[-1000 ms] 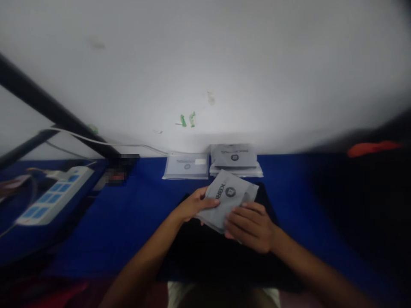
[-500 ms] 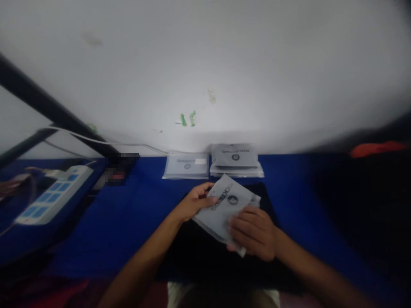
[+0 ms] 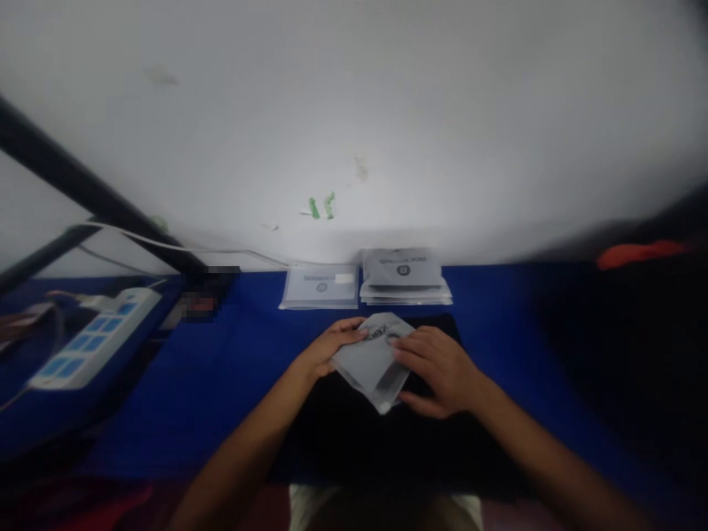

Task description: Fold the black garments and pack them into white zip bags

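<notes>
A frosted plastic pouch [image 3: 370, 361] with dark printed lettering is held slantwise over a black mat [image 3: 343, 435]. My left hand [image 3: 335, 345] grips its left edge, thumb on top and the other fingers behind. On the right side, my right hand [image 3: 439, 370] has its fingers over the printed face and its thumb near the lower edge; the pouch is pinched between them. The fingers cover part of the print. What lies inside the pouch cannot be made out.
Behind the mat, a stack of similar pouches [image 3: 403, 276] stands against the wall, with another flat pouch [image 3: 321, 287] to its left. A white power strip [image 3: 94, 339] lies far left near a black frame bar [image 3: 110, 199]. A thin white cable [image 3: 221, 251] runs along the wall.
The pouch has tipped and turned, its lower corner shifting left and up. My right hand has moved slightly up, with its thumb now visible. My left hand keeps its hold.
</notes>
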{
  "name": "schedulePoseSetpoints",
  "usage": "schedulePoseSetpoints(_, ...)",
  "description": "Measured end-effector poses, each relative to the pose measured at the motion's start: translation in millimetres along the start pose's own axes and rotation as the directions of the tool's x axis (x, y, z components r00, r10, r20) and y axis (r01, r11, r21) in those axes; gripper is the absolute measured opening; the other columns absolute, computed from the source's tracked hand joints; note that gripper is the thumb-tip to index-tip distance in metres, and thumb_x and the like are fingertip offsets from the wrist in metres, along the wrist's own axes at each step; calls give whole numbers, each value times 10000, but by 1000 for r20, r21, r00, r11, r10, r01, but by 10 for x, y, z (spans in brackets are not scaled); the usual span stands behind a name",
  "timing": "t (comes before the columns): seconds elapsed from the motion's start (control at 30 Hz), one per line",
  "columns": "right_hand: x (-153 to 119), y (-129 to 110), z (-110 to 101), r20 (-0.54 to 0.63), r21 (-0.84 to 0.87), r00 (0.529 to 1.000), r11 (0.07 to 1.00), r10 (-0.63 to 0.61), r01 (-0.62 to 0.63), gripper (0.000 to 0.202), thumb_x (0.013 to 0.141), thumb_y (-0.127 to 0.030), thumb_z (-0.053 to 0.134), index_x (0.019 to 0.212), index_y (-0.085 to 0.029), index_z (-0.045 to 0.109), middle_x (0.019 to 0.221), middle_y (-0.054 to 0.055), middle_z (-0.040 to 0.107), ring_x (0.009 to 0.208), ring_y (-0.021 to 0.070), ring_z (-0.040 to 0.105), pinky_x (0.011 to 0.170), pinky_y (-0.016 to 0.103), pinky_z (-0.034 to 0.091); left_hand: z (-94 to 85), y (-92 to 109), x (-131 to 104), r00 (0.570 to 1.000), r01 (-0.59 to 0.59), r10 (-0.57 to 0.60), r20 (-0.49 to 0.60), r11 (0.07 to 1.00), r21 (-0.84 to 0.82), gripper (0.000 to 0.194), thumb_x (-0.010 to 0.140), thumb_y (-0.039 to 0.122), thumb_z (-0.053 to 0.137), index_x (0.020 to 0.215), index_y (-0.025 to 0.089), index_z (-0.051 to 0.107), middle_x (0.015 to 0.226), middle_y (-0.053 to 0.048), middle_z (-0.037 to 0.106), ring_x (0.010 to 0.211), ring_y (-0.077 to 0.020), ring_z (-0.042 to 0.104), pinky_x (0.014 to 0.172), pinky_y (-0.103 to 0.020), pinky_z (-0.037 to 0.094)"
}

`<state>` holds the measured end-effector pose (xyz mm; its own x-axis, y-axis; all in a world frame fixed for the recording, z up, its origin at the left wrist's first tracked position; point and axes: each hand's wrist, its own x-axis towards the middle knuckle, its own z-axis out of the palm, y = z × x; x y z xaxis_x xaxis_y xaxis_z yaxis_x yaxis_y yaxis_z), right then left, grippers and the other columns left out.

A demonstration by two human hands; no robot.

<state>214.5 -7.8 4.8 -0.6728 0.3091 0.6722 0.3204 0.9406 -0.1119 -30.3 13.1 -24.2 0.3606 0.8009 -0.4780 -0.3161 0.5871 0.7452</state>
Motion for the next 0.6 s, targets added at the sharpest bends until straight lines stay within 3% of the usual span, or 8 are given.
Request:
schedulePoseSetpoints(0.1,6,71,41,98,-2,995,1000,23,-23,478,870,-418,554,1230,-108,506,1125,195,644,992,293,605,829,464,488,-37,-3,17,1000,-12,12,12,999,46,512,629,285,867,1086,139,689,901,-75,714,658,-123,638,631,-213,498)
schedulePoseSetpoints(0.23,18,101,86,239,-35,971,999,21,-13,182,922,-253,455,993,-135,573,841,109,642,742,214,574,651,340,461,-6,-34,23,989,-86,50,138,960,268,485,734,374,787,1146,153,657,973,-77,701,741,-146,642,696,-242,490)
schedulePoseSetpoints(0.3,19,97,93,260,-71,965,997,31,-13,158,921,-157,414,872,-161,564,726,58,596,639,180,518,567,294,406,33,-36,5,972,-234,194,132,851,470,431,803,423,709,1137,155,656,951,-70,694,782,-167,633,741,-278,488)
schedulePoseSetpoints(0.33,18,94,91,246,-96,968,995,41,-18,182,922,-133,397,839,-169,555,703,46,580,616,174,499,542,284,380,54,-28,-16,941,-322,321,108,746,583,405,834,434,668,1131,158,656,945,-70,687,816,-181,627,776,-302,485)
schedulePoseSetpoints(0.4,15,93,72,208,-134,976,991,57,-29,202,927,-123,378,822,-177,542,695,35,570,606,170,487,526,278,357,96,9,-86,793,-454,598,121,447,771,364,866,428,621,1126,175,653,992,-83,667,925,-215,606,869,-359,465)
schedulePoseSetpoints(0.47,8,99,44,179,-158,981,987,71,-43,181,922,-127,383,848,-178,540,694,26,565,605,168,488,521,275,345,138,62,-186,618,-552,731,289,143,821,375,830,435,659,1120,197,649,1066,-100,642,1017,-244,577,931,-402,438)
schedulePoseSetpoints(0.53,-7,113,21,171,-164,979,983,109,-80,136,904,-138,410,891,-174,541,707,23,567,610,167,496,517,271,339,189,103,-293,503,-671,689,521,-68,738,481,729,486,748,1103,201,648,1097,-113,636,1035,-267,571,940,-422,431)
schedulePoseSetpoints(0.6,-33,131,15,163,-157,972,978,166,-141,107,880,-153,443,918,-173,541,723,26,579,617,168,507,514,266,339,254,110,-380,437,-748,593,677,-179,639,560,657,510,798,1091,194,640,1064,-116,652,997,-273,585,916,-421,436)
